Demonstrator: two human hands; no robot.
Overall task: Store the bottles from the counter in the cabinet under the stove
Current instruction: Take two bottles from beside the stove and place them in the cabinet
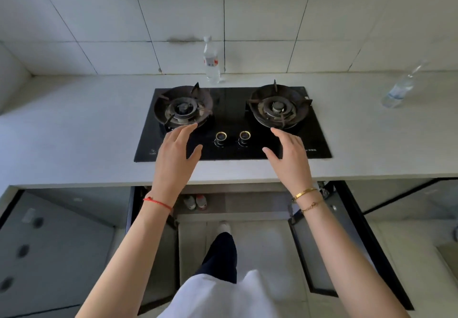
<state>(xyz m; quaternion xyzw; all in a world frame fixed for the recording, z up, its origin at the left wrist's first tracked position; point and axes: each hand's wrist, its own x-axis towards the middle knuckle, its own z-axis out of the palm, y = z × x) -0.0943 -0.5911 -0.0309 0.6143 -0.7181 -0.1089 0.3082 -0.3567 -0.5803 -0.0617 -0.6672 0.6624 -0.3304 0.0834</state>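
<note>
Fingers (188,129) of the left hand (173,159) are loosely spread, holding nothing, above the stove (230,109) front; the right hand (290,156) mirrors it, equally empty. Both seem poised to reach onward, probably because the cabinet (238,203) doors below stand open. One bottle (211,62) stands upright at twelve o'clock behind the burners, against the tiles; another clear bottle (399,89) sits at two o'clock on the counter (74,124), well apart. Two small bottles (195,201) already rest inside the cabinet.

A clear plastic water bottle (211,61) stands on the desk (74,129) behind the black glass two-burner stove (231,122); a second clear plastic bottle (399,89) stands far right.
</note>
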